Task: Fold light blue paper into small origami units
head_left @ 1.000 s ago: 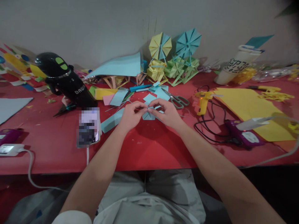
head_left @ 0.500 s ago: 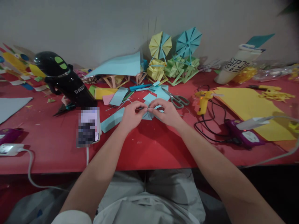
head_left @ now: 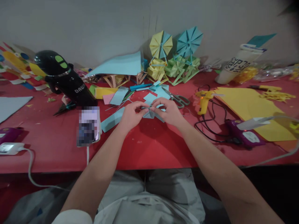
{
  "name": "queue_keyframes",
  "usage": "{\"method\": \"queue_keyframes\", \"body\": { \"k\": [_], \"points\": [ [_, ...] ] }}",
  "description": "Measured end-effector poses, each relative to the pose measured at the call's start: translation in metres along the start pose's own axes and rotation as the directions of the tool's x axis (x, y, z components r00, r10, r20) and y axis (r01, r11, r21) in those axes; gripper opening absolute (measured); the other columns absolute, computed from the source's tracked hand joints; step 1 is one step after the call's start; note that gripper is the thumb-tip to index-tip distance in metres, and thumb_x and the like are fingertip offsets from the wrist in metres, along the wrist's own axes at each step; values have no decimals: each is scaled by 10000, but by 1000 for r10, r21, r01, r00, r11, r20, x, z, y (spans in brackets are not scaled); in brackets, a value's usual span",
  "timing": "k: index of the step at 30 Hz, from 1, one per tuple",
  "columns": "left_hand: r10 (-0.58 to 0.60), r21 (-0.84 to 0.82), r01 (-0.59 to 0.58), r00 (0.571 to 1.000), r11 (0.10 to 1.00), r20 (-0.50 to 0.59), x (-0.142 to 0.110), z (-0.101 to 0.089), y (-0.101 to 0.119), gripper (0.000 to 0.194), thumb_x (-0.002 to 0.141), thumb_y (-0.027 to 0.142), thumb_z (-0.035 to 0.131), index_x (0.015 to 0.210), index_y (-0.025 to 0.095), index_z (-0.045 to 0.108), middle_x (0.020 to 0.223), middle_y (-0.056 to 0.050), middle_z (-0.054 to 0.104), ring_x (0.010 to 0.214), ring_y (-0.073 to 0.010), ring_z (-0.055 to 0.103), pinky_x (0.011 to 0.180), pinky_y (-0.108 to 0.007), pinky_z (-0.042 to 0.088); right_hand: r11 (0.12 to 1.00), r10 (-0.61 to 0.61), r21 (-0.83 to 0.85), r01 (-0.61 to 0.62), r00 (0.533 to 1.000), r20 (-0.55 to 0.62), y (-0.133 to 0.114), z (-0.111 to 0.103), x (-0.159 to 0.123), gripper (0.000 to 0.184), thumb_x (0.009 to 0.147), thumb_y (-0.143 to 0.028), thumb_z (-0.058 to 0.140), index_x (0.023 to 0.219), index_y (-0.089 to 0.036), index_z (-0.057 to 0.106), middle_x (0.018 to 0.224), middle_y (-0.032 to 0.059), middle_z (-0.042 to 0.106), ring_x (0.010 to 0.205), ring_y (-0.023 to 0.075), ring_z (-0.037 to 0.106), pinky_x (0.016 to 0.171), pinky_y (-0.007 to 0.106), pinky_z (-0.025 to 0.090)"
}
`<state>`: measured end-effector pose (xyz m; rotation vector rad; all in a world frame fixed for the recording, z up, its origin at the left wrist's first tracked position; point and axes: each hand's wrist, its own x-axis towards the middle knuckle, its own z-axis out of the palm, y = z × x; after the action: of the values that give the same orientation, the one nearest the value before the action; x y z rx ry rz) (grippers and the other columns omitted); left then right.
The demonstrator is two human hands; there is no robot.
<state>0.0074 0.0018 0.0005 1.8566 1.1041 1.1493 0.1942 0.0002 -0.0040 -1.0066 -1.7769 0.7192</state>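
Note:
My left hand (head_left: 133,115) and my right hand (head_left: 167,111) meet at the fingertips over the middle of the red table. Both pinch a small piece of folded blue paper (head_left: 149,114), mostly covered by the fingers. Other blue paper pieces (head_left: 161,91) lie just beyond the hands. Grey-handled scissors (head_left: 181,101) rest to the right of them. A blue paper strip (head_left: 112,120) lies left of my left hand.
A yellow glue gun (head_left: 203,101) with its black cord and a purple power strip (head_left: 245,135) are at right, beside yellow sheets (head_left: 259,109). A phone (head_left: 88,126) and black bottle (head_left: 66,79) stand left. Folded paper models (head_left: 174,59) line the wall.
Both hands have shifted very slightly to the right, and the blue paper between them has turned a little. The pinch of the fingers stays the same.

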Motion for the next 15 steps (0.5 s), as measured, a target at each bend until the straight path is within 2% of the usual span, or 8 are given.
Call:
{"method": "queue_keyframes", "body": {
  "k": [4, 12, 15],
  "points": [
    [-5, -52, 4, 1000, 999, -11, 1, -1, -1, 81, 761, 211, 687, 829, 169, 690, 860, -52, 734, 826, -176, 687, 781, -305, 542, 1000, -11, 8, 12, 1000, -8, -1, -1, 0, 177, 814, -366, 687, 750, -218, 613, 910, 53, 690, 879, 191, 634, 726, 337, 520],
    [-64, -52, 61, 996, 997, -59, 0, -3, 6, 62, 729, 229, 721, 761, 178, 707, 787, -43, 741, 757, -175, 685, 742, -309, 556, 999, -52, -9, 52, 999, -1, -3, -1, 0, 193, 815, -382, 684, 728, -227, 609, 912, 55, 669, 899, 199, 621, 733, 351, 524],
    [-42, -20, 40, 995, 999, -87, 1, -4, 3, 36, 714, 219, 724, 729, 186, 721, 787, -44, 742, 760, -176, 680, 731, -308, 554, 998, -56, -11, 56, 998, 2, -3, -1, 0, 199, 820, -393, 681, 731, -230, 611, 919, 58, 666, 887, 198, 620, 727, 355, 531]
  ]
}}
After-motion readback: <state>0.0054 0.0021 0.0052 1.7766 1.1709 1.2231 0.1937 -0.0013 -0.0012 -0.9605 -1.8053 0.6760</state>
